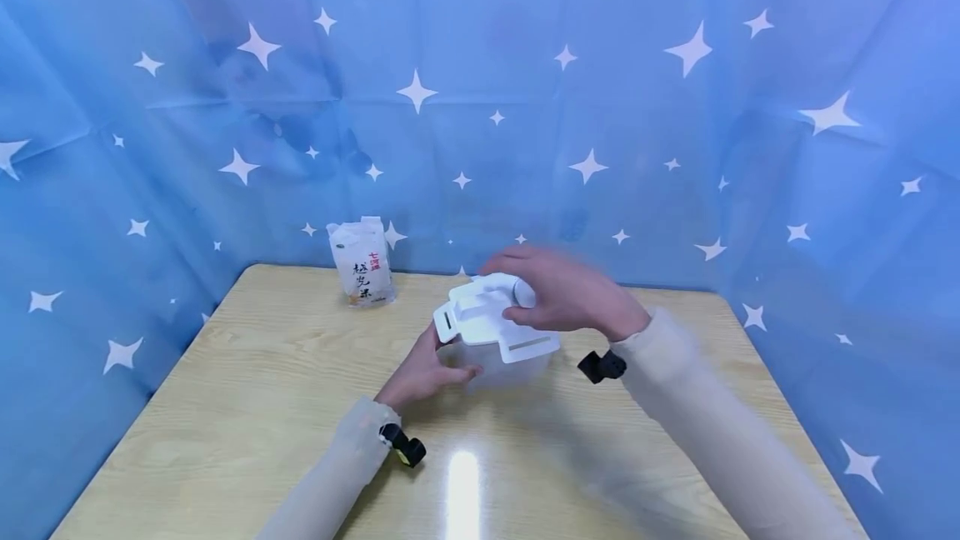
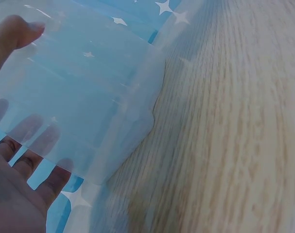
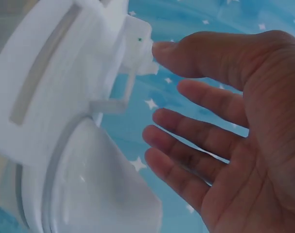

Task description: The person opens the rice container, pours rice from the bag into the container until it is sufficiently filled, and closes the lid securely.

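Note:
A translucent plastic storage container [image 1: 506, 369] with a white lid [image 1: 480, 319] is at the middle of the table. My left hand [image 1: 423, 373] grips its body, the thumb on one face and the fingers behind, as the left wrist view shows. The lid has slotted side latches [image 3: 45, 63] and a rounded white spout cover [image 3: 103, 184]. Over the lid is my right hand [image 1: 562, 294], blurred in the head view. Its thumb tip is at a small white tab [image 3: 137, 46], while the other fingers are loosely bent and apart from the lid.
A clear and white bag of rice [image 1: 362, 265] with dark and red characters stands at the table's back left. The wooden table [image 1: 225, 407] ends at a blue curtain [image 1: 510, 140] with white stars, behind and on both sides.

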Demonstrator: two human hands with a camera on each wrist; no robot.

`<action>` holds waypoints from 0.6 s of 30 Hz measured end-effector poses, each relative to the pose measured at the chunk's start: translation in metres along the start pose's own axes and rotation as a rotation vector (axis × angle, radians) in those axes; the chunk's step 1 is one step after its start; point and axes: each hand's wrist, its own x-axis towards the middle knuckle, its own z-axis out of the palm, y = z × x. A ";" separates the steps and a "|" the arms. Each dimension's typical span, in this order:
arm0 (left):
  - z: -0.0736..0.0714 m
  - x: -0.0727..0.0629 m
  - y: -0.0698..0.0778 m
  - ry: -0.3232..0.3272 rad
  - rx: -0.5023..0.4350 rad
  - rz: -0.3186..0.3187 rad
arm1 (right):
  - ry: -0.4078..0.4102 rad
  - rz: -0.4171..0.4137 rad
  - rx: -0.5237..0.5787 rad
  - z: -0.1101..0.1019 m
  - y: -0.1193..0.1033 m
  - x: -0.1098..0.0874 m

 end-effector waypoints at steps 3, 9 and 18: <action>0.002 -0.001 -0.001 0.002 0.008 -0.011 | -0.024 -0.005 -0.017 0.008 -0.001 0.004; 0.001 -0.002 -0.004 0.005 0.006 0.011 | -0.031 -0.046 -0.006 0.021 -0.003 0.012; 0.002 -0.003 -0.001 -0.006 0.000 0.021 | -0.007 -0.058 -0.017 0.029 0.000 0.018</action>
